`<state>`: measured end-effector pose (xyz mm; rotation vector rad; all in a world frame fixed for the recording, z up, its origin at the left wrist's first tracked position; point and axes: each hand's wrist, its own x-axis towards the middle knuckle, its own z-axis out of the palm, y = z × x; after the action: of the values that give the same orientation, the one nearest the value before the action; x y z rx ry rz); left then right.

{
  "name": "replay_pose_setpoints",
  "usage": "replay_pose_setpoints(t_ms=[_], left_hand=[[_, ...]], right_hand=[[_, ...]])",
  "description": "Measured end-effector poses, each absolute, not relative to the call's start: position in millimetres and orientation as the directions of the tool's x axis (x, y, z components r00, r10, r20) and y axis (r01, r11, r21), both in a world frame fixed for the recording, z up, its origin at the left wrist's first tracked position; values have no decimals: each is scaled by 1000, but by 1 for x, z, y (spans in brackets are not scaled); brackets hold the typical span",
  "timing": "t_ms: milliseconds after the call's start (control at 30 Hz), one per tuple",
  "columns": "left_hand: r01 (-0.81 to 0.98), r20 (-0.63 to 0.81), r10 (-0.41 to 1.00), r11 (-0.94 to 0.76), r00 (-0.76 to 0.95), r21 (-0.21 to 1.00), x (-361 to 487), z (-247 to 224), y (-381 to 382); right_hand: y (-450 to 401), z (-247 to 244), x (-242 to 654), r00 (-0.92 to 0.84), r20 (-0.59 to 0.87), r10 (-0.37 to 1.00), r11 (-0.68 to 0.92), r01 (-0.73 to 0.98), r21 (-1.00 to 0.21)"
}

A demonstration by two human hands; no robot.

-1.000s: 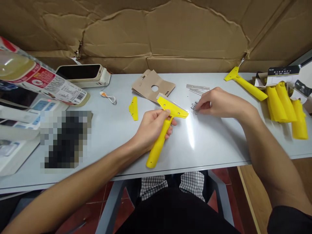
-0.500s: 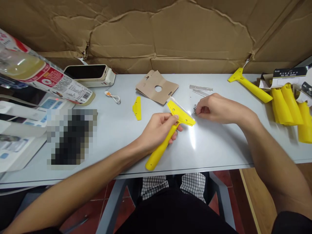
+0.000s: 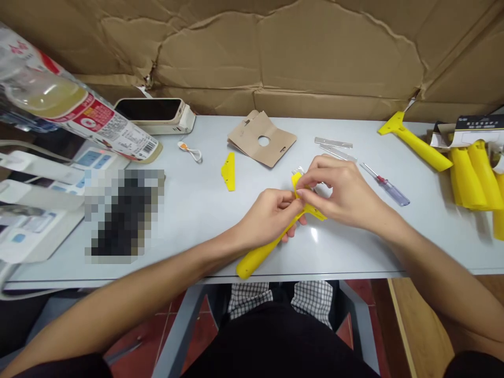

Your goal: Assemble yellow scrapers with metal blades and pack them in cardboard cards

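My left hand (image 3: 271, 212) is closed around the neck of a yellow scraper (image 3: 258, 257), whose handle points toward the table's front edge. My right hand (image 3: 342, 191) pinches at the scraper's wide head, thumb and forefinger together; whatever is between the fingertips is hidden. Beyond the head, a bit of clear plastic and blade edge shows. A loose yellow scraper plate (image 3: 228, 172) lies to the left. Behind my right hand are two metal blades (image 3: 334, 143). Right of that hand rests a small screwdriver (image 3: 388, 185) with a clear handle.
Folded cardboard (image 3: 271, 139) lies at the back. Another yellow scraper (image 3: 421, 147) and several yellow handles (image 3: 472, 178) are at the right. On the left are a drink bottle (image 3: 114, 126), a phone (image 3: 151, 110), a short white cable (image 3: 191, 152) and a blurred-out dark object (image 3: 122, 215).
My right hand has moved left from small metal pieces on the table onto the scraper's head. The screwdriver, hidden behind the hand before, now shows. My left hand keeps its hold.
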<state>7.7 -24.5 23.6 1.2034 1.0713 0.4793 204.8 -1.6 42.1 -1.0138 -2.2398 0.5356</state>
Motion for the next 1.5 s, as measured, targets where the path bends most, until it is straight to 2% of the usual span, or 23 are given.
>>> replay_pose_setpoints(t_ms=[167,367,500,633,833,1000,1167,1333,1500], left_hand=[[211,-403,788,344,465,915,9,24,-25],[194,-398,797,347,454,917,9,21,-27],[178,-355,822,307,445,935,6,22,-23],[134,-318,879,289,355,948,2,25,-14],[123,-299,910,275,287,954,3,24,-9],[136,-263,937,237,231,962,5,21,-9],[151,-110,991,97,81,984,4,10,-11],[368,97,982,-152,163,917,1,8,-17],[569,178,964,-260,197,780,-3,13,-18]], right_hand=[[2,42,206,-421,265,867,469,515,-718],[8,41,206,-344,59,937,184,342,-921],[11,42,210,-323,-58,945,46,307,-951],[13,40,212,-409,-208,888,-97,275,-957],[12,32,204,-421,-197,886,-138,166,-976],[13,28,203,-370,-201,907,-148,167,-975],[14,27,204,-339,-219,915,-164,185,-969],[15,28,205,-317,-227,921,-179,174,-968],[14,29,204,-332,-218,918,-172,163,-972]])
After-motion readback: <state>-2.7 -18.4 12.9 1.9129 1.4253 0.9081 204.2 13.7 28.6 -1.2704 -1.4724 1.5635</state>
